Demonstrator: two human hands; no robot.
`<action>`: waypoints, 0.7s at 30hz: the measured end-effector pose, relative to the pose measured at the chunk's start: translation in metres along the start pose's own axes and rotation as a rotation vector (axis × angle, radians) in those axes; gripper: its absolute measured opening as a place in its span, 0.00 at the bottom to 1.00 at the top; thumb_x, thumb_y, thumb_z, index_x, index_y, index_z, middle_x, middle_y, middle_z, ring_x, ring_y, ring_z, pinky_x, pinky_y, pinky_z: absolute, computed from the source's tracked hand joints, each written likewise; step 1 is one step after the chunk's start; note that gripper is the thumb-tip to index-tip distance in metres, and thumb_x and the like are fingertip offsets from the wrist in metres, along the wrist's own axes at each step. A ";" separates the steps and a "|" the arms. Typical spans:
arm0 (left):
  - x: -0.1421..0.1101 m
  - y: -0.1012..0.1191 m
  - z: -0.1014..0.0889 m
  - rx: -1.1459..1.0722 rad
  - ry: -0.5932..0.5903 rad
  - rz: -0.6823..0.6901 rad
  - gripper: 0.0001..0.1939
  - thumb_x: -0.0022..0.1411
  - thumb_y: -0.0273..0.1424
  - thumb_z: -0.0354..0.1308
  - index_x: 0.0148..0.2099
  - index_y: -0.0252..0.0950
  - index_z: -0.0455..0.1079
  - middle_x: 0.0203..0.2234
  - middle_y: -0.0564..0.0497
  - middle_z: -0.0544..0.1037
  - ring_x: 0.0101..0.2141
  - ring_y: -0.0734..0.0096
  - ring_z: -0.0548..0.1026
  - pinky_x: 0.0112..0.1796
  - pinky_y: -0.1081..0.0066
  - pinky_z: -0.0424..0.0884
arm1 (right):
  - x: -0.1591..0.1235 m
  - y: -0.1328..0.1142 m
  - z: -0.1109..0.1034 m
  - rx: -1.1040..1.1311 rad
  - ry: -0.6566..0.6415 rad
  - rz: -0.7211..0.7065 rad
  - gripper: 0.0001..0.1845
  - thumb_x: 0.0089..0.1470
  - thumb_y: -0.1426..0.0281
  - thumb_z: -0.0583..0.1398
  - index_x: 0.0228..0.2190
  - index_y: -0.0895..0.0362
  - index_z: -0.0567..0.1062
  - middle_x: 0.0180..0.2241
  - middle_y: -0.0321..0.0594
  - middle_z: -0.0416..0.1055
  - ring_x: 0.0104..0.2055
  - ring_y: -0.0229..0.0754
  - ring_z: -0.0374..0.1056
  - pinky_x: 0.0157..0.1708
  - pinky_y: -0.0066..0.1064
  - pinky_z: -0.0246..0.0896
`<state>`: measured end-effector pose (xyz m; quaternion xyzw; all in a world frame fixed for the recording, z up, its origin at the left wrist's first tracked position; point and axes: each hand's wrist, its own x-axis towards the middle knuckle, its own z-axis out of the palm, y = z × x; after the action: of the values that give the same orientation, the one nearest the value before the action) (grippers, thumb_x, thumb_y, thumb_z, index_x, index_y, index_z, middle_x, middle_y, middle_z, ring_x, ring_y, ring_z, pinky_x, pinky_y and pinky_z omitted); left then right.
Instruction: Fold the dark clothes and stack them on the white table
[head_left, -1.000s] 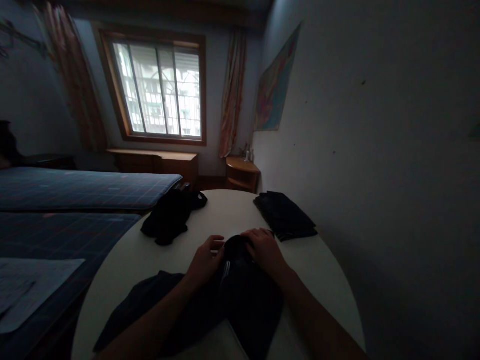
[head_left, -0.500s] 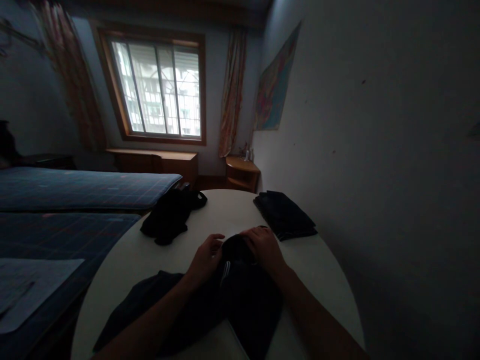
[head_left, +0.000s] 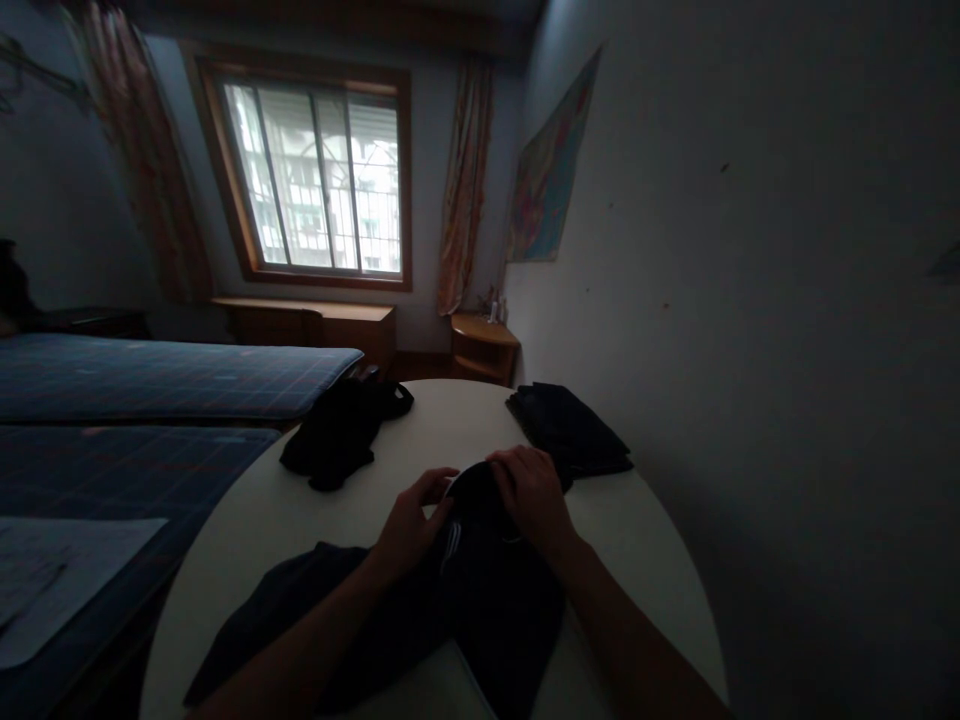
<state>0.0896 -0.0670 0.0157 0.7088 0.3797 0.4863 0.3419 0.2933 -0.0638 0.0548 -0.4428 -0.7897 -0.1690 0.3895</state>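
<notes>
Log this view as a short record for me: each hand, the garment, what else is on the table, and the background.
Left hand: at the left of the dark garment's top edge; firmness of hold unclear
Right hand: over that edge's right side; grip unclear
Garment: spread toward the wearer, with white stripes near the left hand
Table: pale, rounded; black crumpled cloth far left, folded dark cloth far right
Background: window, wall map
Light: dim

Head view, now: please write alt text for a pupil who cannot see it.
A person's hands hold the edge of a dark garment on a round pale table. A black garment lies beyond to the left, folded dark cloth to the right, with a window behind.
</notes>
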 end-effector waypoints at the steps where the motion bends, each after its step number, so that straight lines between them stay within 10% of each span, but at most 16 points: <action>1: 0.000 0.001 0.000 -0.013 -0.010 -0.001 0.15 0.63 0.32 0.56 0.53 0.38 0.68 0.42 0.48 0.80 0.44 0.64 0.78 0.49 0.63 0.71 | 0.000 0.000 -0.001 0.009 0.012 0.007 0.10 0.67 0.69 0.51 0.38 0.55 0.72 0.35 0.40 0.74 0.39 0.44 0.68 0.47 0.39 0.56; 13: -0.001 0.003 0.003 0.032 -0.079 0.109 0.12 0.59 0.28 0.54 0.44 0.38 0.75 0.41 0.47 0.77 0.42 0.66 0.76 0.41 0.69 0.73 | 0.000 0.000 -0.003 0.086 0.096 0.138 0.11 0.67 0.69 0.50 0.39 0.54 0.71 0.36 0.41 0.75 0.41 0.44 0.71 0.44 0.37 0.57; 21: -0.003 0.007 0.004 -0.092 -0.052 -0.089 0.19 0.62 0.35 0.55 0.54 0.36 0.69 0.43 0.44 0.79 0.39 0.64 0.79 0.38 0.67 0.74 | 0.000 0.003 -0.004 0.110 0.102 0.180 0.11 0.66 0.68 0.51 0.40 0.55 0.72 0.37 0.41 0.75 0.42 0.44 0.71 0.44 0.37 0.57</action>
<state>0.0944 -0.0733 0.0190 0.6872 0.3791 0.4689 0.4052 0.2974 -0.0644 0.0571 -0.4808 -0.7338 -0.1121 0.4667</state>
